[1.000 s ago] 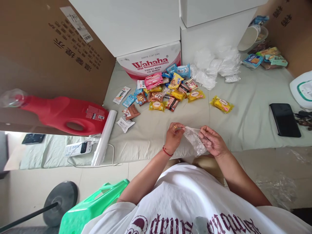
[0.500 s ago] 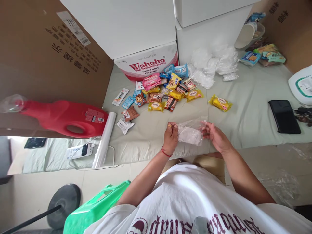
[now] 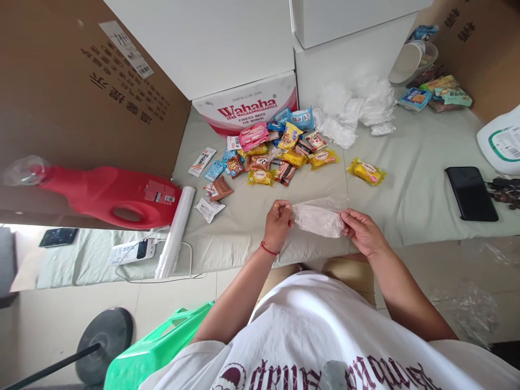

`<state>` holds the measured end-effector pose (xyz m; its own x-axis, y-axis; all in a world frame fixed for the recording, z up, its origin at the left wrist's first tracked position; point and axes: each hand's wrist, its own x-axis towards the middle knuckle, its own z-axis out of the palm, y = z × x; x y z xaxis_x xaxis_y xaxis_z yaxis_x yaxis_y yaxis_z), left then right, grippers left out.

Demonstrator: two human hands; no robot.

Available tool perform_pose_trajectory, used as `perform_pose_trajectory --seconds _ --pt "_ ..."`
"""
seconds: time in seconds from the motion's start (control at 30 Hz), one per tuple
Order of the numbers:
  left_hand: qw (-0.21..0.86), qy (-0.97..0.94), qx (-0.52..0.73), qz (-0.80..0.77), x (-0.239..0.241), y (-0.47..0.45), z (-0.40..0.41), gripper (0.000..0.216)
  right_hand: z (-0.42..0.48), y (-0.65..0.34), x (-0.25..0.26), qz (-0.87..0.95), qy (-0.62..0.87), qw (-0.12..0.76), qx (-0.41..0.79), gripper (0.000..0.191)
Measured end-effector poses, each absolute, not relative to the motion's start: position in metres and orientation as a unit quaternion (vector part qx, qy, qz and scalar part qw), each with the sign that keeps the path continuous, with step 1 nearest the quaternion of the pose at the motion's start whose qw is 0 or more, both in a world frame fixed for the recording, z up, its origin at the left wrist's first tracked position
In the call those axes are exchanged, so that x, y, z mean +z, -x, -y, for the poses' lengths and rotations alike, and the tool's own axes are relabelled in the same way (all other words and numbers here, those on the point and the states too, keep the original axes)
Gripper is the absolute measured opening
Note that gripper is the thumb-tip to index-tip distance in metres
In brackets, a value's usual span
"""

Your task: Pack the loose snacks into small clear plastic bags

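Note:
A clear plastic bag (image 3: 319, 218) with something whitish folded or packed inside is stretched between my two hands, just above the near edge of the cloth. My left hand (image 3: 280, 223) pinches its left end, fingers curled. At the other end, my right hand (image 3: 361, 230) grips the bag's right edge between thumb and fingers. Beyond them lies a heap of small wrapped snacks (image 3: 260, 162) in yellow, brown, pink and blue. One yellow snack packet (image 3: 366, 171) rests by itself to the right of the heap.
Behind the heap stands a Wahaha carton (image 3: 247, 105), with crumpled clear bags (image 3: 353, 111) to its right. A red jug (image 3: 117, 197) and a plastic roll (image 3: 175, 233) lie left. On the right are a black phone (image 3: 471, 193) and a white bottle (image 3: 501, 141). A green stool (image 3: 158, 346) stands below.
My right hand has closed from loosely spread fingers to a pinch on the bag's right edge. My left hand has shifted slightly left, and the bag is pulled straighter.

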<state>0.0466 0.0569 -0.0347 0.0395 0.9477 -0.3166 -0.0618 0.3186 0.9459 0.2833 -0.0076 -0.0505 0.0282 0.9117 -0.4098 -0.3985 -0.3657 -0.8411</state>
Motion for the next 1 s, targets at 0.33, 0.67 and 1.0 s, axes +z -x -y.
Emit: perform_pose_trajectory --seconds 0.33,0.67,1.0 --pt "0.761 -0.251 0.231 -0.551 -0.019 -0.066 -0.014 0.066 0.019 -0.257 -0.056 0.269 0.493 0.536 0.63 0.031" --pt "0.776 -0.259 0.316 -0.48 -0.019 -0.056 -0.029 0.042 0.026 -0.273 -0.054 0.375 0.549 0.534 0.522 0.032" --pt "0.789 -0.281 0.32 -0.444 -0.013 -0.006 -0.035 0.041 0.024 -0.307 -0.045 0.229 0.569 0.56 0.557 0.044"
